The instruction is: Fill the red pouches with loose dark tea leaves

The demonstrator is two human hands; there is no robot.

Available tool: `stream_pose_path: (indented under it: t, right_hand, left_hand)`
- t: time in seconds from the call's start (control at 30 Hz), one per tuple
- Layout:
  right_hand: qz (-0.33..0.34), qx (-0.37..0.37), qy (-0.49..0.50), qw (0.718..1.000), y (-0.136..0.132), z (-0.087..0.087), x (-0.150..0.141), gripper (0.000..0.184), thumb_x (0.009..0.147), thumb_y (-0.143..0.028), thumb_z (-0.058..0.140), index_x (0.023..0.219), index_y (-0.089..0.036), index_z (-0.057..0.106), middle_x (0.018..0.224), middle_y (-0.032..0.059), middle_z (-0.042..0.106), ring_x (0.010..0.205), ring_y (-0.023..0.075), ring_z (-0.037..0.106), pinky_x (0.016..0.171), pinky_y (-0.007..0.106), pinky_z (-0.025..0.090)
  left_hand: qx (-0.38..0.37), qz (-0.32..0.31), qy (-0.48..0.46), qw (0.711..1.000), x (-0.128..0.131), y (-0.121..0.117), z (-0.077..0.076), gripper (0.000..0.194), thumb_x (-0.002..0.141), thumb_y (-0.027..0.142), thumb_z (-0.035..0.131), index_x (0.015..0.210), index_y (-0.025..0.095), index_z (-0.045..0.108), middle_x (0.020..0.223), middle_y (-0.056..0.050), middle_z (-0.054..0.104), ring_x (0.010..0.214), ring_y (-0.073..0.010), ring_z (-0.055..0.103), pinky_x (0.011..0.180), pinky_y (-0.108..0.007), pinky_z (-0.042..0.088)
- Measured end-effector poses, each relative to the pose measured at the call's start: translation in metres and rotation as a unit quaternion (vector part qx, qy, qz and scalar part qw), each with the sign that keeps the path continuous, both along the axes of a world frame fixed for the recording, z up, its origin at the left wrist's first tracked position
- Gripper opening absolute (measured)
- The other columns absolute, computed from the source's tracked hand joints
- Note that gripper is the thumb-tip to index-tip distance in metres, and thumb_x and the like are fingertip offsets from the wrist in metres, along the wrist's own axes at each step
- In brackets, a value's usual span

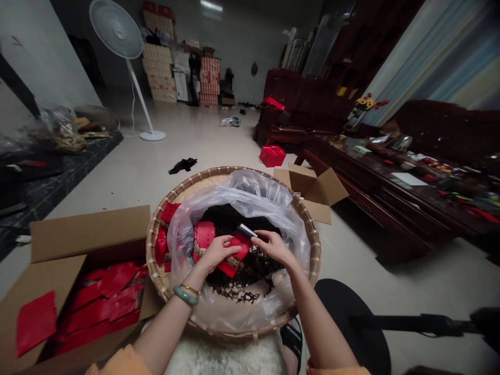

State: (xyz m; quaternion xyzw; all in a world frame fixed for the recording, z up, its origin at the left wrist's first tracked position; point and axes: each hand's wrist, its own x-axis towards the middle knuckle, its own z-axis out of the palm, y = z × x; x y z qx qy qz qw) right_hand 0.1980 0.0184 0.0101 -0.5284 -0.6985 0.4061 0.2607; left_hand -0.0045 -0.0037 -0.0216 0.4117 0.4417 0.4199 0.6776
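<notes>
My left hand (219, 252) grips a red foil packet (234, 254) over a heap of loose dark tea leaves (234, 260). My right hand (273, 247) pinches a small black-and-white strip (246, 230) against the packet's top edge. Both hands work inside a clear plastic bag (238, 195) lining a round woven bamboo basket (234, 323). More red packets (203, 237) lean against the bag's left side, with some seen through the plastic. The basket's bottom is mostly hidden by the bag and leaves.
An open cardboard box (86, 234) full of flat red packets stands at my left. Another open carton (312, 190) and a red box (272, 155) are on the tiled floor ahead. A dark wooden table (375, 182) lines the right, and a standing fan (117, 31) and stacked cartons (160, 73) stand behind.
</notes>
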Motion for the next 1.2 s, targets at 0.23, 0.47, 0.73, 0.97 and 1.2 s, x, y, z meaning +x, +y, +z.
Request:
stream_pose_path:
  t: [0.23,0.47,0.73,0.97,1.2]
  right_hand:
    - [0.042,0.078,-0.067,0.994,-0.002,0.002,-0.017,0.036,0.084,-0.043,0.05,0.102,-0.019,0.07,0.094,0.0044,0.072,0.081,0.0232,0.064,0.071,0.029,0.045]
    - [0.057,0.088,-0.08,0.991,-0.001,0.0,-0.02,0.034,0.084,-0.042,0.051,0.104,-0.021,0.069,0.095,0.0041,0.072,0.081,0.0243,0.065,0.07,0.028,0.046]
    - [0.059,0.081,-0.081,0.992,-0.001,-0.001,-0.024,0.033,0.084,-0.041,0.051,0.105,-0.021,0.069,0.097,0.0045,0.072,0.082,0.0247,0.065,0.07,0.029,0.046]
    - [0.057,0.078,-0.081,0.992,-0.002,-0.004,-0.026,0.033,0.084,-0.04,0.052,0.101,-0.019,0.07,0.09,0.0045,0.073,0.074,0.0214,0.064,0.067,0.027,0.044]
    - [0.039,0.053,-0.041,0.997,-0.001,-0.014,-0.024,0.033,0.081,-0.041,0.054,0.099,-0.018,0.069,0.087,0.0044,0.071,0.07,0.018,0.061,0.063,0.026,0.044]
  left_hand:
    - [-0.031,-0.008,-0.012,0.999,0.005,0.002,0.005,0.05,0.054,0.035,0.081,0.095,0.013,0.063,0.079,-0.005,0.071,0.059,-0.015,0.064,0.051,-0.022,0.048]
    - [0.005,0.075,-0.054,0.996,0.006,0.014,0.012,0.042,0.066,0.047,0.07,0.091,0.014,0.066,0.081,-0.004,0.069,0.066,-0.013,0.061,0.061,-0.022,0.047]
    - [0.022,0.101,-0.051,0.993,0.007,0.016,0.007,0.037,0.063,0.046,0.071,0.081,0.013,0.065,0.069,-0.001,0.066,0.058,-0.0119,0.057,0.057,-0.022,0.043]
    - [0.026,0.11,-0.038,0.993,0.005,0.017,0.005,0.034,0.063,0.043,0.072,0.079,0.013,0.066,0.071,-0.002,0.066,0.06,-0.012,0.058,0.057,-0.021,0.043]
    - [0.012,0.035,-0.033,0.999,0.0,0.012,0.003,0.04,0.062,0.036,0.075,0.094,0.014,0.063,0.083,-0.005,0.07,0.07,-0.0149,0.064,0.063,-0.024,0.049]
